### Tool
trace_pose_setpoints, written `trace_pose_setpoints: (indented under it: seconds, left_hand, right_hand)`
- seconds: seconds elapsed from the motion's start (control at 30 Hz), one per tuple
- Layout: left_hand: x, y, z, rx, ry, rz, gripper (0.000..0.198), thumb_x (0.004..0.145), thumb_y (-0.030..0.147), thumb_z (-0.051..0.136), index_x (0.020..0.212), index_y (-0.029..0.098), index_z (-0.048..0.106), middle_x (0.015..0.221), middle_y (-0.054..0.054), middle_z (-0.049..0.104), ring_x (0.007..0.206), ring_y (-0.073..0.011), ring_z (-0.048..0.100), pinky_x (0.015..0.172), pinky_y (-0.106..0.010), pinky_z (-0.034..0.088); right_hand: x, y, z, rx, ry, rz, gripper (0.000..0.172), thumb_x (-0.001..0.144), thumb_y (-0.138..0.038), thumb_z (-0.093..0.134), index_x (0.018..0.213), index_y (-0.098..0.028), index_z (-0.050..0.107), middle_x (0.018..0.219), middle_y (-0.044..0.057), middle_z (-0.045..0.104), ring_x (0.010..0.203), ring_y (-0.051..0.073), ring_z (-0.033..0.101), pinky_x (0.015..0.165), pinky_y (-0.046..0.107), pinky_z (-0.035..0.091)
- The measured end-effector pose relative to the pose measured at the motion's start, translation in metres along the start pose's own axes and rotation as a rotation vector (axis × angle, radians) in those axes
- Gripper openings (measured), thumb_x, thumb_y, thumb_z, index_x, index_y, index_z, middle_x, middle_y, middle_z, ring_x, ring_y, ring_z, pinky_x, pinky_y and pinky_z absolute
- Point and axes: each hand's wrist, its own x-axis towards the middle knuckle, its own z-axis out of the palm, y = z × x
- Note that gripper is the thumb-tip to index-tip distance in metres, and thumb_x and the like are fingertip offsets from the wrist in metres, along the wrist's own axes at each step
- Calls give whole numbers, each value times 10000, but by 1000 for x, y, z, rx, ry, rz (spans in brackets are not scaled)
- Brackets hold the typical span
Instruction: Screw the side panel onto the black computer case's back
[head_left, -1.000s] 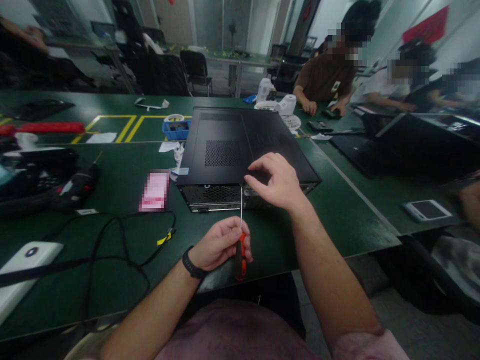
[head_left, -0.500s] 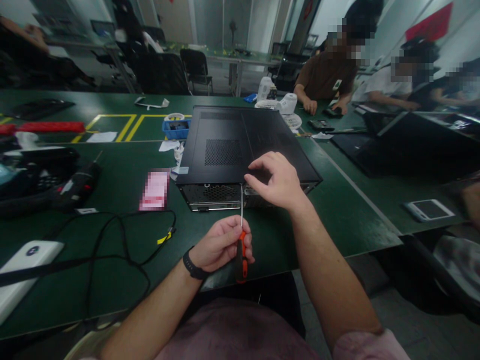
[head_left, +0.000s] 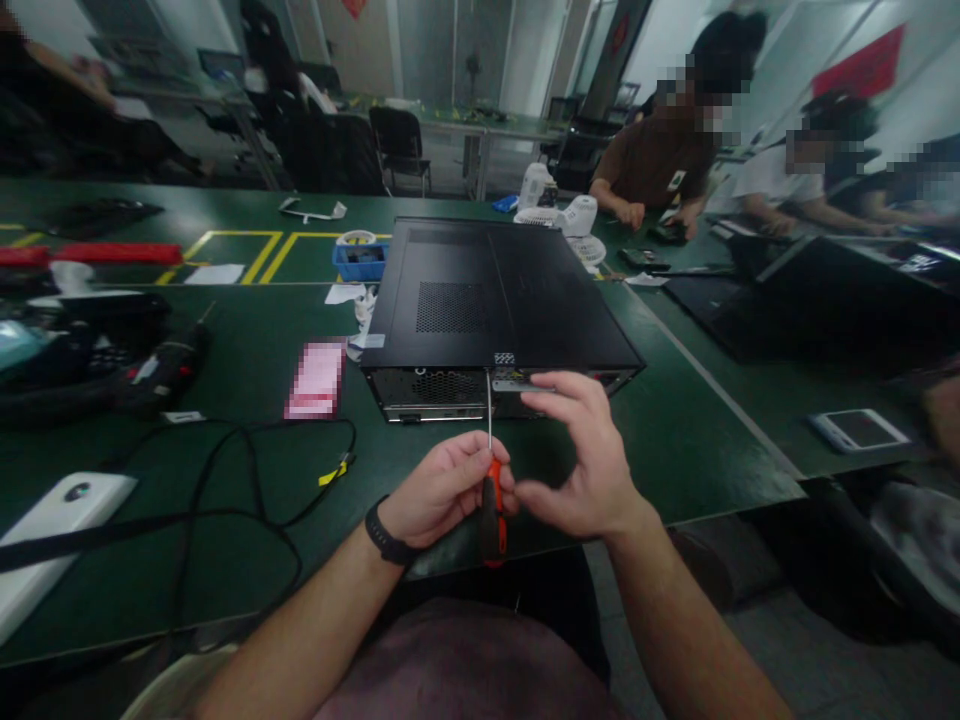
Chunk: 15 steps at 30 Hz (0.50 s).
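My left hand [head_left: 454, 488] grips a screwdriver [head_left: 493, 510] with an orange and black handle. Its thin metal shaft points away from me, and the tip meets the near face of a black computer case [head_left: 457, 345] at its upper edge. The case lies flat on the green table, its vented panel facing up. Beside the handle, my right hand [head_left: 589, 460] is open, thumb and fingers apart with nothing between them. Its thumb is close to the screwdriver handle; whether they touch I cannot tell. The right fingers partly cover the near face of the case.
A blue bin [head_left: 360, 262] with a tape roll stands left of the case. Black cables [head_left: 247, 470], a pink item [head_left: 315, 380] and a power drill [head_left: 169, 360] lie to the left. A phone [head_left: 859, 430] rests at right. Across the table sits a co-worker [head_left: 652, 165].
My right hand has come off the top of the case, moving down and toward me beside the screwdriver handle. The left hand keeps its hold, and the view has shifted slightly.
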Motion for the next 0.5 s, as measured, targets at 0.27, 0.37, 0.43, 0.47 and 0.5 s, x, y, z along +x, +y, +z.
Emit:
trace_pose_setpoints:
  seconds: [0.27,0.37,0.43,0.47,0.5]
  left_hand:
    - [3,-1,13,22,59,49,299,857,387,833,932,136,689,788,-23,717,680,-75,666,674,-158,539]
    - [4,-2,15,56,75,60,311,855,396,835,935,142,673,798,-29,723,692,-81,664,673,-161,518]
    - [4,-2,17,90,89,61,326,851,407,837,951,149,664,799,-26,720,695,-85,660,669,-169,506]
    - [3,-2,17,111,97,61,337,845,415,841,954,151,661,803,-24,717,702,-87,658,674,-174,504]
    - [2,-2,18,131,108,62,349,838,424,845,955,152,659,810,-21,712,710,-88,654,684,-179,503]
  right_hand:
    - [-54,-45,13,-116,-66,-123,914,758,-733,754,1419,-165,479,1465,209,431,1359,375,481,1111,577,452]
    - [-54,-51,21,-192,-23,-119,562,908,-521,686,1326,-165,563,1414,189,474,1315,348,504,1063,545,484]
    - [-52,-53,24,-208,-5,-104,382,952,-369,624,1268,-158,596,1383,181,502,1282,322,525,1030,507,508]
    - [-52,-54,26,-206,8,-97,341,949,-310,607,1252,-154,602,1375,180,511,1271,312,534,1021,493,515]
    - [-52,-54,27,-199,24,-90,328,938,-270,599,1244,-150,604,1368,179,519,1261,306,543,1016,485,521]
